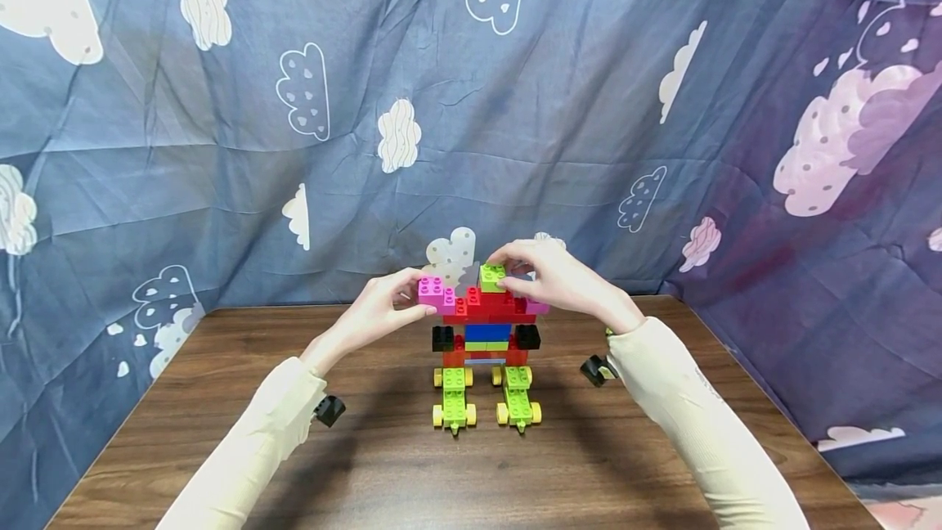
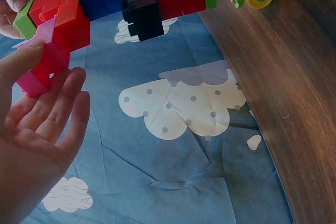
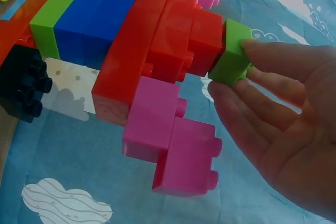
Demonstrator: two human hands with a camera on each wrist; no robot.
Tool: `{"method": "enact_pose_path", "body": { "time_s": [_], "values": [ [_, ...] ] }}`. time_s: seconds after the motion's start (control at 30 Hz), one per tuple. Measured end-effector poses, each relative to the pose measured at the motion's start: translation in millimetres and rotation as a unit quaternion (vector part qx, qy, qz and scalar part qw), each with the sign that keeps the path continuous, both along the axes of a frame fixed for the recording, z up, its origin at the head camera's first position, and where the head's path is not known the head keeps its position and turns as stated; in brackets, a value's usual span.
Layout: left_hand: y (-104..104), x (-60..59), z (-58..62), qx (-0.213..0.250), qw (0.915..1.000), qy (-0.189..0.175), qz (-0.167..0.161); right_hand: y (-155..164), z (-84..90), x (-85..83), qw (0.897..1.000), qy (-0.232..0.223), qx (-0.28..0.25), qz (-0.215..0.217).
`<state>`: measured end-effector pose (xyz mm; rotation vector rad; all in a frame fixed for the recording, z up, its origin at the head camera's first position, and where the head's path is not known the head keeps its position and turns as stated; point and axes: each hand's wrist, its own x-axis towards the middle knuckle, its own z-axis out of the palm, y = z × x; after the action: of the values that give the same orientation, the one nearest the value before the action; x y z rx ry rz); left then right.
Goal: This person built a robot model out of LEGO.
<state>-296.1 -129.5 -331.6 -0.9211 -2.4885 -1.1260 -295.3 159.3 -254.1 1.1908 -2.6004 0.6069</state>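
Note:
A brick figure (image 1: 486, 342) stands upright on the wooden table (image 1: 383, 464). It has two green wheeled feet (image 1: 454, 399), a red and blue body, black side bricks (image 1: 443, 339) and pink bricks at the shoulders. My left hand (image 1: 423, 294) holds the left pink brick (image 1: 432, 290) between thumb and fingers. In the left wrist view its thumb lies on that pink brick (image 2: 39, 72) with the fingers stretched beneath. My right hand (image 1: 504, 270) pinches a small green brick (image 1: 491, 276) on top of the red row. The right wrist view shows the green brick (image 3: 231, 59) between thumb and forefinger.
A blue cloth with cloud prints (image 1: 515, 105) hangs behind and at both sides of the table. Bare wood lies in front of the figure and to its left and right. A second pink brick pair (image 3: 173, 145) juts from the right shoulder.

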Motion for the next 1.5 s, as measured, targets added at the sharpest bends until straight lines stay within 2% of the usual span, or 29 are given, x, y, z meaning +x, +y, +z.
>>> {"method": "enact_pose_path", "body": {
  "time_s": [0.13,0.23,0.57,1.07,1.27,1.5],
  "values": [
    [0.6,-0.9,-0.9,0.000,0.9999,0.014,0.001,-0.2,-0.5,-1.7,1.000,-0.011,0.002,0.002],
    [0.8,-0.6,-1.0,-0.002,0.9999,0.012,0.005,-0.5,-0.8,-2.6,1.000,-0.016,0.006,-0.003],
    [-0.1,-2.1,2.1,-0.002,0.9999,0.016,0.001,-1.2,3.2,-2.5,1.000,-0.006,-0.005,0.004],
    [1.6,-0.5,3.4,0.001,1.0000,-0.001,-0.002,-5.8,3.7,2.0,1.000,0.018,0.002,0.000],
    [1.9,1.0,4.0,0.002,1.0000,-0.008,0.000,-5.5,0.5,1.7,1.000,0.023,-0.010,0.007],
    [1.3,1.4,2.5,-0.002,1.0000,-0.003,-0.002,-6.3,-1.1,2.5,1.000,0.018,-0.001,-0.012]
  ]
}}
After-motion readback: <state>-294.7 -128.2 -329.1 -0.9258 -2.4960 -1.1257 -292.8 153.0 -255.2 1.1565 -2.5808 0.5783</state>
